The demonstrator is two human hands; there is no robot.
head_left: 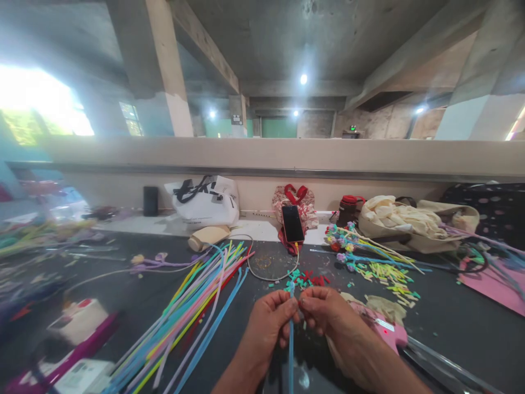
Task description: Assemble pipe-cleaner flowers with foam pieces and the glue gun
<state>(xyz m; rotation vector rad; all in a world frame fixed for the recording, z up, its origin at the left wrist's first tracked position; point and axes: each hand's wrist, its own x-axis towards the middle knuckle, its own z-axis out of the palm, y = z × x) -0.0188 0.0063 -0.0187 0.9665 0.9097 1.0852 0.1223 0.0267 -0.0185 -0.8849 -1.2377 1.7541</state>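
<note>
My left hand (274, 316) is closed, its thumb and fingers pinching a light blue pipe cleaner (291, 355) near the top end. The stem hangs straight down toward me. Close beside it, my right hand (326, 311) is closed too, thumb and fingertips pressed together at the stem's upper part. What lies between those right fingertips is hidden. Just beyond my hands are small cut green pieces (301, 280) and red pieces (316, 279). A bundle of long coloured pipe cleaners (200, 312) lies left of my left hand.
A phone (292, 223) with a charging cable (262, 279) leans on a patterned bag (309, 208). Flower stems (348, 246) and yellow-green pieces (389, 276) lie at right, near a pink-handled tool (391, 331). A white bag (205, 205) stands at the back. A tape roll (80, 320) is at left.
</note>
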